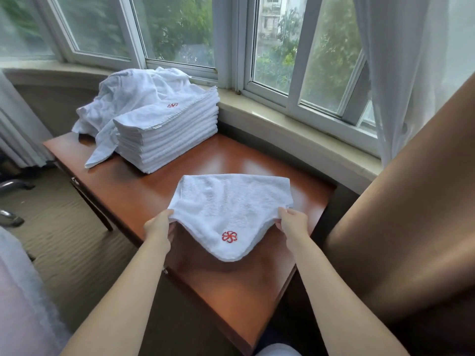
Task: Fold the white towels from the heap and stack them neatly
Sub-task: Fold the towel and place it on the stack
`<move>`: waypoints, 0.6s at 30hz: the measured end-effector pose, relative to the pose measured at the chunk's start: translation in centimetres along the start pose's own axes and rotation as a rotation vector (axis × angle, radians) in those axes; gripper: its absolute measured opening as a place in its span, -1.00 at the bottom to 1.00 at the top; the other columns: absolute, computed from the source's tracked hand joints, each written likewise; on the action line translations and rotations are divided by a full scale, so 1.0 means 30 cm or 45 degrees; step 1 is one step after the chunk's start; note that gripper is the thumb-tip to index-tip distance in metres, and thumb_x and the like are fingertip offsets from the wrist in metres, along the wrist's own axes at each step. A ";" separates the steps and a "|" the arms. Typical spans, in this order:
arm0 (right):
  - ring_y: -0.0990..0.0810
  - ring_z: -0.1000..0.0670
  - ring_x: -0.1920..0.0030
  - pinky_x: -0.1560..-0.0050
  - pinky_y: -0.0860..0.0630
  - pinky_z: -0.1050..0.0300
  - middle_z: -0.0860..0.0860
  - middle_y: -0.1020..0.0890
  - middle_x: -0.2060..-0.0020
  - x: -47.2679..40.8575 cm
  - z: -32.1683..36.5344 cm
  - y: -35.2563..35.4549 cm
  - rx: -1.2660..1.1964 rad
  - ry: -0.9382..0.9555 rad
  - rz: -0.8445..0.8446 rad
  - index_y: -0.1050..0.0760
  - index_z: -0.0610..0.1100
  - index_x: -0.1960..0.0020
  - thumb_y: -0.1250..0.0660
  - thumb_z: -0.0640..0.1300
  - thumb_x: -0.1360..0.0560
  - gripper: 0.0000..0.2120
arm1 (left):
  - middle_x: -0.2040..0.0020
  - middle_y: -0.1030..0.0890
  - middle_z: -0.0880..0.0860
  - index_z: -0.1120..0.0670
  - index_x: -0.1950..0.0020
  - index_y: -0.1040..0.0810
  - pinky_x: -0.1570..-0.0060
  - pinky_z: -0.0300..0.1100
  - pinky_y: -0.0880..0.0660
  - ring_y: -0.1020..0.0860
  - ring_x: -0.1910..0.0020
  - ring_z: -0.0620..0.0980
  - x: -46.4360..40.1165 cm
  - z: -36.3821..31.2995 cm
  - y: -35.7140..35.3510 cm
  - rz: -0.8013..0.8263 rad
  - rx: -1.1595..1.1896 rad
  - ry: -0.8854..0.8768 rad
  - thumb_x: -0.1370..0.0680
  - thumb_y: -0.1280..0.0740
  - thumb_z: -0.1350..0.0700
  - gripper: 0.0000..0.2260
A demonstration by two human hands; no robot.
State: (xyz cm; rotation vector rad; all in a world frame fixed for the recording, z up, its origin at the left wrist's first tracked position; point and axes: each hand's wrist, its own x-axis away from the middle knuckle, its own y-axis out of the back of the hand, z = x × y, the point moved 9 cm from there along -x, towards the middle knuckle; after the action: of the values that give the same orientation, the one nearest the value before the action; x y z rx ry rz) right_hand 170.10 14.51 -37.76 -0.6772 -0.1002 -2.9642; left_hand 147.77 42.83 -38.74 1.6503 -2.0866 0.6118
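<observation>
Nearest, two bare forearms reach forward over a reddish-brown wooden table (pixel 195 176). The left hand (pixel 158 228) pinches the left edge of a white towel (pixel 231 206), fingers curled under the cloth and thumb on top. The right hand (pixel 293 222) grips the right edge the same way. Between the hands the towel is folded over, its near corner drooping in a rounded point just above the table, with a red pinwheel logo (pixel 229 237) showing near that corner. The towel's far edge lies flat on the table.

Further along the table, to the left, stands a stack (pixel 167 137) of folded white towels, edges fairly even, the top one bearing the same red mark near its far side. Touching the stack on its far left is the heap (pixel 128 98) of unfolded white towels, one loose end trailing down onto the table beside the stack.

Behind runs a pale sill (pixel 282 122) under a white-framed window (pixel 231 47), green trees outside. A sheer curtain (pixel 406 73) hangs at right, and a large brown blurred shape fills the right edge; what it is cannot be told
</observation>
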 end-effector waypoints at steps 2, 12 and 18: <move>-0.63 -0.01 0.15 0.28 -0.55 0.34 -0.08 -0.67 0.09 0.038 0.111 -0.013 -0.049 0.153 0.025 -0.57 -0.10 0.27 -0.32 -0.19 -0.54 -0.79 | 0.26 -0.58 -0.03 0.04 0.00 -0.54 0.27 -0.18 -0.38 -0.52 0.29 -0.08 0.039 -0.066 -0.032 0.073 0.016 0.038 -0.47 -0.37 0.16 -0.87; -0.63 0.05 0.30 0.33 -0.58 0.29 -0.10 -0.61 0.16 0.169 0.402 0.017 -0.835 0.293 -0.109 -0.52 -0.14 0.18 -0.34 -0.22 -0.56 -0.86 | 0.36 -0.55 -0.04 0.04 0.32 -0.55 0.37 -0.24 -0.36 -0.46 0.38 -0.09 0.258 -0.386 -0.032 -0.008 0.485 -0.342 -0.39 -0.46 0.16 -0.87; -0.56 0.11 0.24 0.15 -0.55 0.27 0.04 -0.60 0.24 0.165 0.531 0.138 -0.957 0.416 -0.376 -0.52 -0.05 0.22 -0.31 -0.15 -0.58 -0.81 | 0.40 -0.54 -0.05 0.05 0.37 -0.47 0.39 -0.25 -0.40 -0.48 0.45 -0.12 0.340 -0.518 0.044 -0.198 0.787 -0.485 -0.36 -0.45 0.18 -0.81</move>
State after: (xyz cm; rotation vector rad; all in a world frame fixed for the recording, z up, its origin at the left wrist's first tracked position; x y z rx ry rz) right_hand 172.95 11.35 -21.11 -0.2160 1.0626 -3.3103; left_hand 145.01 43.83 -20.35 2.4059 -2.1125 1.0308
